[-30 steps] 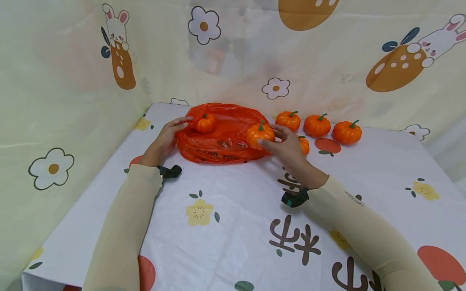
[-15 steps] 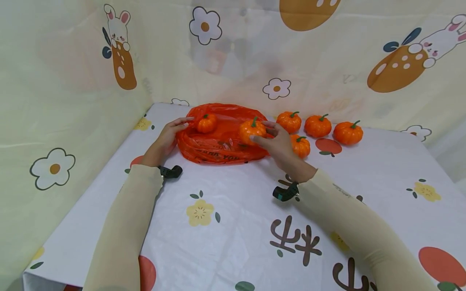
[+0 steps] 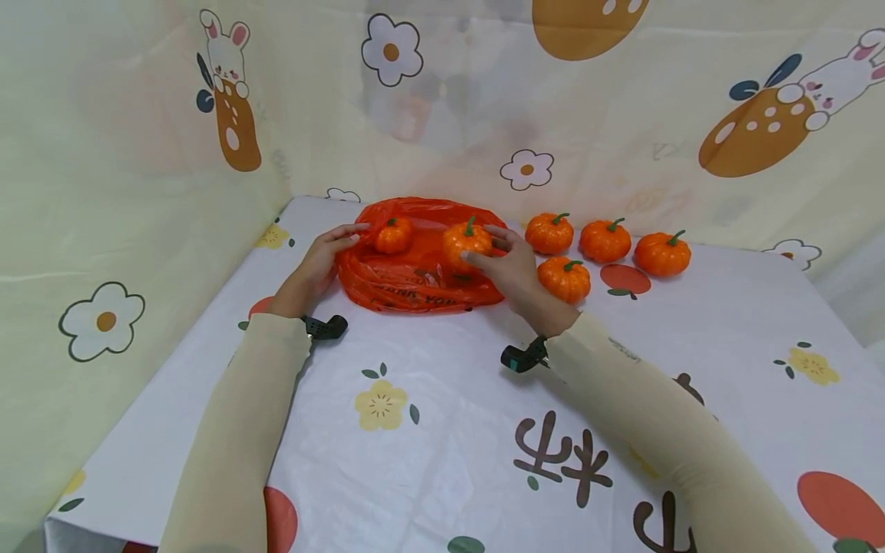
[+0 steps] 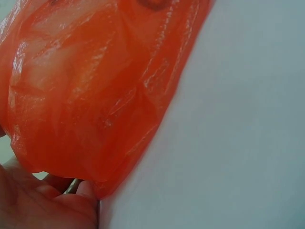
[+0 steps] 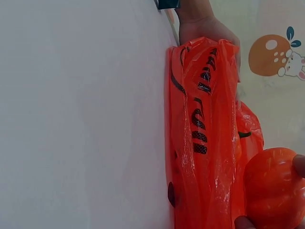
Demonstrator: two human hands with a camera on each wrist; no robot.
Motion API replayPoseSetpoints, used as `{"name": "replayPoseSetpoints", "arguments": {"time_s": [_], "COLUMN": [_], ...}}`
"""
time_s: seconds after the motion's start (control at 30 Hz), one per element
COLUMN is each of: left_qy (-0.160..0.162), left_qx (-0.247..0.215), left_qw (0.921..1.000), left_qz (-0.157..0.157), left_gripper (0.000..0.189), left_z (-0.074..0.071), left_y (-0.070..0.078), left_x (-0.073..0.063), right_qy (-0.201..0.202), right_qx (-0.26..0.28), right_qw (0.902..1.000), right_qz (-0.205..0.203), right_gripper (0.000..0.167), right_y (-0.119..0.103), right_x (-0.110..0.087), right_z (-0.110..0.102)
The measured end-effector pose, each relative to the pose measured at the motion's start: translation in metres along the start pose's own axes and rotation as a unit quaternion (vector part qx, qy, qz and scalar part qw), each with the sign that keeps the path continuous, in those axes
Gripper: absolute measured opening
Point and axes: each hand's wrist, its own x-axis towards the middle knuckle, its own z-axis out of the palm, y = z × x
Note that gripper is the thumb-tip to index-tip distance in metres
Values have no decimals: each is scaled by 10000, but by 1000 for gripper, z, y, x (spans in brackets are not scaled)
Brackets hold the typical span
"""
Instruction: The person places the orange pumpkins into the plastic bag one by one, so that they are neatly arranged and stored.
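Observation:
A red plastic bag lies with its mouth spread on the white tablecloth, black lettering on its near side. At its left rim my left hand holds the plastic between thumb and fingers; in the left wrist view the film runs into that hand. My right hand grips an orange toy pumpkin with a green stem, over the right part of the bag. Fingertips show on two sides of this pumpkin in the right wrist view. A smaller pumpkin sits inside the bag at the left.
Right of the bag, more pumpkins stand on the table: one near my right hand, and a back row with a left one, a middle one and a right one. Patterned curtain hangs behind.
My right hand has carried the pumpkin leftward, from the bag's right rim to over its inside. The pumpkin behind that hand now shows fully. My left hand stays at the left rim.

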Motion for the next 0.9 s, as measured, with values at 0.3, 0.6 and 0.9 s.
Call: {"name": "replayPoseSetpoints", "arguments": {"time_s": [0.3, 0.6, 0.9], "left_qy": [-35, -12, 58], "left_qx": [38, 56, 55], "left_qw": [10000, 10000, 10000], "left_qz": [45, 65, -31], "left_gripper": [37, 36, 37], "left_z": [-2, -1, 0], "left_y": [-3, -2, -1], "left_x": [2, 3, 2], "right_qy": [106, 219, 335], "right_qx": [-10, 45, 0], "right_qw": [9998, 9997, 9994], "right_qz": [165, 77, 132], "right_gripper": [64, 65, 66], "right_y": [3, 2, 2], "right_x": [14, 25, 37], "right_z": [12, 21, 37]}}
